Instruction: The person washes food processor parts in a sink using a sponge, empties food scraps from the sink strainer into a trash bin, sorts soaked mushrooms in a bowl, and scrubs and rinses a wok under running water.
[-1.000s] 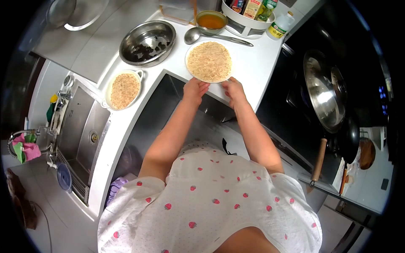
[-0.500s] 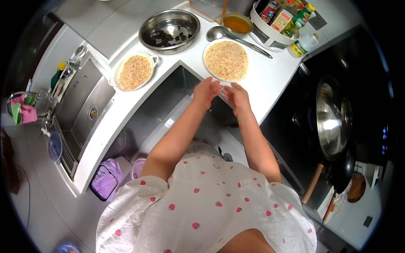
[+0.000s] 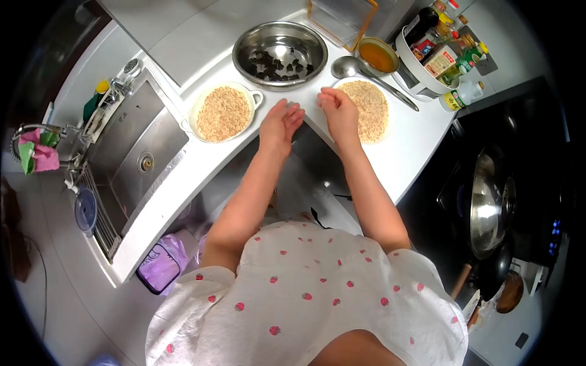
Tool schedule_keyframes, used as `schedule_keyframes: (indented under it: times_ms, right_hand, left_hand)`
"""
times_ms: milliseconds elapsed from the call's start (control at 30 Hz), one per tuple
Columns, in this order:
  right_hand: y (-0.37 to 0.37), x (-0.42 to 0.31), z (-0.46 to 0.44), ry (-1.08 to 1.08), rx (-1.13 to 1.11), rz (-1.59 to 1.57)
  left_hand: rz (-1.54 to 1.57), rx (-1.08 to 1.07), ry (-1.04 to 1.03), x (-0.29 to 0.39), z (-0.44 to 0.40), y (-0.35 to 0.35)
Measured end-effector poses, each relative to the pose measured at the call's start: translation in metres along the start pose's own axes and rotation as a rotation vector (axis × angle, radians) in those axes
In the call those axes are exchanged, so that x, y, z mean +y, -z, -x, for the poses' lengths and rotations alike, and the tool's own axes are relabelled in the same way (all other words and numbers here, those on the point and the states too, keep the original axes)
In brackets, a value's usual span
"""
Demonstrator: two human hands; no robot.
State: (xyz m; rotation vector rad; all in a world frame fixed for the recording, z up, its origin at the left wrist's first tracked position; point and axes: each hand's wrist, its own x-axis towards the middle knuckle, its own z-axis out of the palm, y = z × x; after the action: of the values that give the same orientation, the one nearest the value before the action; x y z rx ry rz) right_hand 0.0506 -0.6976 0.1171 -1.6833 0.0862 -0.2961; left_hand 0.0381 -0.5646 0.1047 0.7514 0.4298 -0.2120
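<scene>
Left: handled dish point(image 3: 193, 119) of tan flakes, close to the near edge of the desk point(image 3: 421, 143), probably for easy reach. Next: left hand point(image 3: 282, 125), near the dish handle; fingers parted, released, nothing held. Behind: basin point(image 3: 244, 52) with dark pieces, deep-walled, presumably to contain liquid. Right hand point(image 3: 340, 116): over the left side of the plate point(image 3: 392, 114), fingers curled; cannot tell if pinching or touching anything. Plate: flat on desk, full of similar flakes. Spoon point(image 3: 346, 67): behind plate, beside bowl point(image 3: 379, 41) of orange liquid, likely parked there. Rack point(image 3: 410, 64): bottles upright, apparently grouped against tipping.

Surroundings: steel sink point(image 3: 137, 122) at left, tiled floor point(image 3: 91, 293) below, white desk curving round to a black stove at right, with domed lid point(image 3: 485, 207).
</scene>
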Motion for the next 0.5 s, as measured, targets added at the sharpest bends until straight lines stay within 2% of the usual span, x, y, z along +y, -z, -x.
schedule_keyframes:
  times_ms: [33, 100, 167, 233, 300, 367, 400, 500]
  right_hand:
    - [-0.008, -0.006, -0.013, -0.002, 0.002, 0.010]
    - [-0.023, -0.012, -0.041, 0.200, 0.102, 0.259]
    - [-0.037, -0.012, -0.065, 0.161, 0.115, 0.256]
    - [-0.052, -0.010, -0.083, 0.233, 0.007, 0.617]
    - [-0.068, -0.006, -0.097, 0.204, -0.055, 0.697]
    - [-0.083, -0.001, -0.110, 0.143, -0.219, 0.976]
    - [-0.088, -0.005, -0.119, 0.011, -0.322, 1.068]
    - [-0.095, 0.024, -0.144, -0.050, -0.296, 1.198]
  left_hand:
    - [0.014, 0.013, -0.011, 0.011, -0.007, 0.001]
    - [0.017, 0.021, -0.016, 0.027, -0.022, 0.004]
    - [0.009, 0.057, 0.015, 0.041, -0.036, 0.007]
    - [0.020, 0.034, 0.069, 0.051, -0.040, 0.008]
    - [-0.013, 0.020, 0.114, 0.058, -0.041, 0.006]
    - [-0.022, 0.010, 0.137, 0.062, -0.045, 0.007]
    - [-0.034, -0.003, 0.155, 0.065, -0.046, 0.008]
    - [-0.036, 0.002, 0.171, 0.072, -0.048, 0.007]
